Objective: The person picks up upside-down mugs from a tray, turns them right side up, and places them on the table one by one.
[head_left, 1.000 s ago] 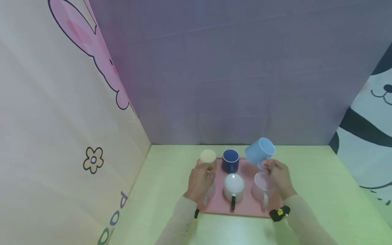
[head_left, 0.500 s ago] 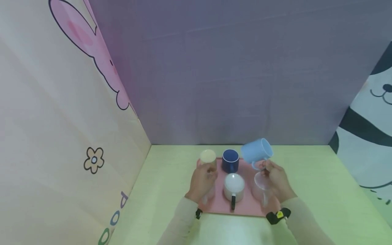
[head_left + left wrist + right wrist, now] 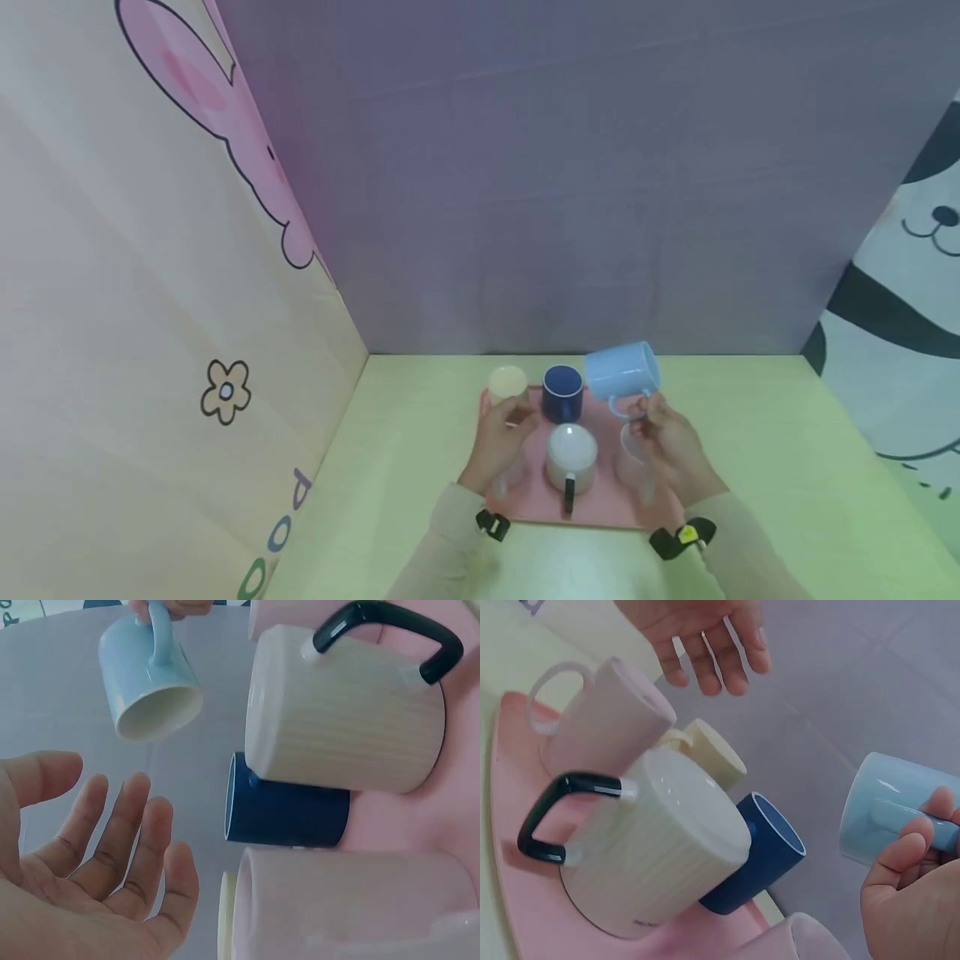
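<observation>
A light blue mug (image 3: pixel 621 372) is tilted on its side in the air above the tray's back right, its mouth toward the right in the head view. My right hand (image 3: pixel 678 442) grips it by the handle, as the right wrist view also shows on the blue mug (image 3: pixel 900 802). My left hand (image 3: pixel 105 877) has its fingers loosely spread and holds nothing. It hovers over the tray's left side, partly covering a pale pink mug (image 3: pixel 604 716) and near a cream mug (image 3: pixel 507 382). A navy mug (image 3: pixel 562 396) and a white mug with black handle (image 3: pixel 572 457) stand between the hands.
A pink tray (image 3: pixel 540 512) bears the standing mugs. Another pale pink mug (image 3: pixel 633 458) sits at its front right, partly hidden by my right hand. A grey wall (image 3: pixel 585 208) rises behind the table (image 3: pixel 780 450).
The light blue mug has moved slightly left and tipped further toward horizontal in my right hand. My left hand has shifted slightly right, its fingers opening.
</observation>
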A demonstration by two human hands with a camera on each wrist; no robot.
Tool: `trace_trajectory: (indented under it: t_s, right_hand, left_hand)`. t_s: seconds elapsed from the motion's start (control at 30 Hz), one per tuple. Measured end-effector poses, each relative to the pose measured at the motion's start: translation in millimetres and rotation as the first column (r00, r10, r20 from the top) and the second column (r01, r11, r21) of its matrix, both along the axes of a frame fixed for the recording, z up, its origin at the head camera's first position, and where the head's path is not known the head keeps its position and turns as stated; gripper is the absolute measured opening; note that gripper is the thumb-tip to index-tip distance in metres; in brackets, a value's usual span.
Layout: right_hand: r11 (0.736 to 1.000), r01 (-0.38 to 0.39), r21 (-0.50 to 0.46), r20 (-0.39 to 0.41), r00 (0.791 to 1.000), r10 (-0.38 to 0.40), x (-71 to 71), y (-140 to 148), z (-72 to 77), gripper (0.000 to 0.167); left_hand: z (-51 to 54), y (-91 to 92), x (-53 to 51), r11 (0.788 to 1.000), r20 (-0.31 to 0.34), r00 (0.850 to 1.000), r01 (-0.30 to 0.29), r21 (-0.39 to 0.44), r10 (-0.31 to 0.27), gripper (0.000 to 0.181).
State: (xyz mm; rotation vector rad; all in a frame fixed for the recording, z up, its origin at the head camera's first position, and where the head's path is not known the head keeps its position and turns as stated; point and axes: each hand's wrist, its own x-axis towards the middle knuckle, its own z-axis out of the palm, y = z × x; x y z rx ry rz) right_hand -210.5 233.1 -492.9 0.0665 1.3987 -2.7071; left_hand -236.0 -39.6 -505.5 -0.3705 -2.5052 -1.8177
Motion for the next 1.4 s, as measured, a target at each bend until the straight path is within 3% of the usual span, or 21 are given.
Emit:
trace_trajectory:
  t_s: [0.13,0.3,0.53,0.77,1.07,1.2,1.4]
  right_hand:
    - [0.991,-0.048,-0.123,-0.038,0.998,0.044,3.1,-2,-0.8,0.025]
    - [0.961,-0.099,-0.259,-0.047,0.995,0.090,6.1,-5,-1.7,0.019]
    - [0.968,-0.095,-0.231,-0.046,0.995,0.087,9.6,-10,-2.0,0.014]
    - [0.923,-0.174,-0.343,-0.123,0.983,0.139,14.4,-17,-2.5,0.026]
    - [0.898,-0.265,-0.350,-0.189,0.959,0.209,16.9,-28,-2.9,0.029]
    - [0.899,-0.294,-0.326,-0.204,0.950,0.237,18.7,-29,-3.1,0.034]
    - [0.902,-0.306,-0.306,-0.197,0.947,0.255,20.0,-30,-2.8,0.038]
  left_hand:
    - [-1.4,5.6,2.3,1.000,0.044,0.999,-0.003,0.011,0.002,0.018]
    - [0.0,12.2,6.0,1.000,0.089,0.996,0.005,0.027,-0.008,0.014]
    - [4.0,20.3,10.3,0.994,0.147,0.988,0.041,0.097,-0.055,0.020]
    - [7.2,31.6,15.8,0.965,0.212,0.964,0.107,0.239,-0.159,0.028]
    - [11.5,41.4,21.5,0.935,0.225,0.946,0.155,0.319,-0.233,0.037]
    - [15.2,43.8,22.6,0.927,0.228,0.942,0.162,0.339,-0.248,0.034]
    - [17.4,45.9,22.3,0.930,0.264,0.938,0.123,0.348,-0.223,0.032]
